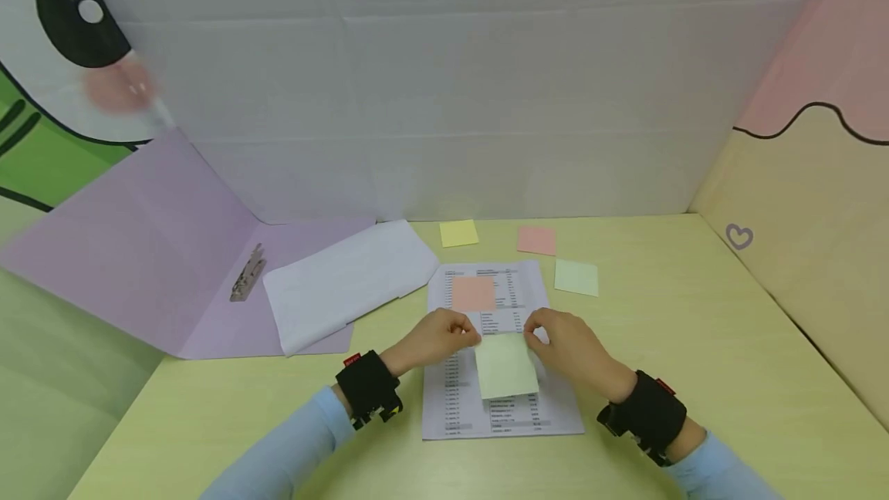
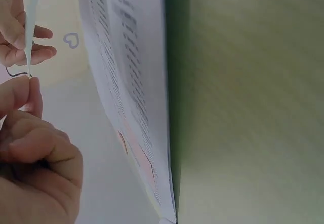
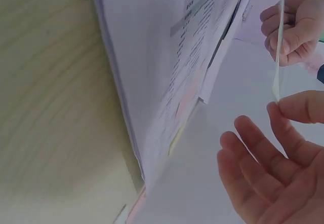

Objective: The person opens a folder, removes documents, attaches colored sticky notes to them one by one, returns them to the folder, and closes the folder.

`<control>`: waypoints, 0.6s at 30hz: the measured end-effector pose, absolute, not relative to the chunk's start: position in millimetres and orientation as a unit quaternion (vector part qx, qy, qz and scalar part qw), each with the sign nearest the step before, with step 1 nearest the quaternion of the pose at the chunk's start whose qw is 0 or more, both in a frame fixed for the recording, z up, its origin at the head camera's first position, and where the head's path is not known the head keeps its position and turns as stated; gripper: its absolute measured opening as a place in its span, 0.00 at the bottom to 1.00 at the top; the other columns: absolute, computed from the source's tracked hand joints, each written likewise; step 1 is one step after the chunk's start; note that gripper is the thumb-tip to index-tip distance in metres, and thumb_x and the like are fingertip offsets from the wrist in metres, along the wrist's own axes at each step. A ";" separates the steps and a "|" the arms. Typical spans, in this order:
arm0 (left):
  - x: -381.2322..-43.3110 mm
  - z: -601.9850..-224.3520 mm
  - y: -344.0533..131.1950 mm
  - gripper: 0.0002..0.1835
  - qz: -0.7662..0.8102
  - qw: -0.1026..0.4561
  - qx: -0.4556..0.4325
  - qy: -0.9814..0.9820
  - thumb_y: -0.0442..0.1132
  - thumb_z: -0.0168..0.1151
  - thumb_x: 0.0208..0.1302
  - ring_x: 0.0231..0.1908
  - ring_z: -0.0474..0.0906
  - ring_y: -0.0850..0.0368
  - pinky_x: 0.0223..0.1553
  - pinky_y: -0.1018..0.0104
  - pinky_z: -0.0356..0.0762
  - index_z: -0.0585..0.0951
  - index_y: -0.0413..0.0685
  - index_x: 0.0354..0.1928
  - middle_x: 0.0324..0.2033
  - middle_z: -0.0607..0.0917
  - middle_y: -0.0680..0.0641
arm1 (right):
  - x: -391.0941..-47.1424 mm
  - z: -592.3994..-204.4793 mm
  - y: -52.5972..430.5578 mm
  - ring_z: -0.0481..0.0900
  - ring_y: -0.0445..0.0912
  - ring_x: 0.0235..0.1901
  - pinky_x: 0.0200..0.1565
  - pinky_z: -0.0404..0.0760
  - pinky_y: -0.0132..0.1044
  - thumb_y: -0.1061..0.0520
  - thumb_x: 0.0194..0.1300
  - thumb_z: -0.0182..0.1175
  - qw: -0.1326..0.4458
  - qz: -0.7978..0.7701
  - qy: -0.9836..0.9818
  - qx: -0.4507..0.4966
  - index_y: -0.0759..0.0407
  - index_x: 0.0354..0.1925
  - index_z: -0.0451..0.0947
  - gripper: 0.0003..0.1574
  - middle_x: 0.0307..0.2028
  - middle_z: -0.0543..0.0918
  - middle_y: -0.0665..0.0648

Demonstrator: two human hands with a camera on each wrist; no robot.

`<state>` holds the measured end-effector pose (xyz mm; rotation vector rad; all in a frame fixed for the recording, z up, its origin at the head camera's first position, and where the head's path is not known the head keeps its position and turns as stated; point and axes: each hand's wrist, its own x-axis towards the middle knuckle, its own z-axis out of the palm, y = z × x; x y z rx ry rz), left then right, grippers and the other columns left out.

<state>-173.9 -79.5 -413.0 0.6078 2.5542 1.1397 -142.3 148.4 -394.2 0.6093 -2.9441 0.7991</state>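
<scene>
A pale green sticky note (image 1: 507, 367) is stretched between both hands above a stack of printed sheets (image 1: 465, 407). My left hand (image 1: 439, 336) pinches its upper left corner between thumb and forefinger, the other fingers curled in. With thumb and forefinger my right hand (image 1: 571, 344) pinches the upper right corner, and in the right wrist view its other fingers are spread loosely. Both wrist views show the note edge-on and raised off the paper. Higher on the top sheet lies a salmon-pink sticky note (image 1: 474, 294).
An open purple folder (image 1: 208, 322) with a metal clip (image 1: 248, 275) stands at the left, bearing white paper (image 1: 350, 284). Behind the sheets lie yellow (image 1: 459, 233), pink (image 1: 536, 240) and light green (image 1: 576, 278) notes. A white panel (image 1: 444, 99) bounds the table's back.
</scene>
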 end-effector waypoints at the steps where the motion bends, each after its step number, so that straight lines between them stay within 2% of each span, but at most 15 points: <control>1: -176.4 -413.9 -79.3 0.09 0.374 0.131 0.214 0.893 0.44 0.57 0.62 0.19 0.64 0.62 0.24 0.72 0.61 0.83 0.49 0.32 0.16 0.71 0.55 | -147.0 -395.1 148.0 0.77 0.45 0.34 0.36 0.73 0.36 0.59 0.60 0.58 0.000 0.266 -0.945 0.192 0.56 0.31 0.77 0.02 0.36 0.83 0.54; 4: -185.2 -415.9 -77.3 0.08 0.330 0.118 0.220 0.910 0.43 0.56 0.62 0.19 0.66 0.63 0.23 0.73 0.61 0.81 0.50 0.30 0.17 0.72 0.56 | -162.4 -400.5 146.9 0.75 0.44 0.32 0.34 0.71 0.35 0.57 0.61 0.58 -0.043 0.287 -0.940 0.182 0.55 0.29 0.76 0.05 0.34 0.82 0.53; 8: -196.1 -418.1 -73.6 0.09 0.294 0.128 0.217 0.922 0.42 0.56 0.63 0.19 0.67 0.63 0.22 0.72 0.62 0.79 0.50 0.26 0.21 0.75 0.55 | -181.2 -411.9 145.1 0.69 0.42 0.24 0.27 0.65 0.31 0.54 0.62 0.58 -0.079 0.286 -0.938 0.177 0.57 0.27 0.74 0.09 0.24 0.76 0.50; 13: -206.8 -423.7 -68.2 0.11 0.268 0.148 0.208 0.929 0.42 0.55 0.64 0.19 0.67 0.63 0.22 0.72 0.61 0.77 0.50 0.24 0.20 0.73 0.55 | -196.6 -423.0 144.7 0.66 0.41 0.19 0.23 0.62 0.29 0.56 0.63 0.57 -0.090 0.267 -0.941 0.188 0.58 0.24 0.71 0.12 0.18 0.68 0.50; 18: -211.9 -425.3 -66.3 0.12 0.259 0.152 0.202 0.932 0.41 0.55 0.64 0.19 0.66 0.62 0.21 0.72 0.60 0.74 0.49 0.22 0.17 0.70 0.54 | -204.6 -424.0 141.6 0.65 0.42 0.20 0.24 0.61 0.30 0.57 0.64 0.56 -0.102 0.265 -0.939 0.195 0.60 0.25 0.71 0.11 0.18 0.67 0.51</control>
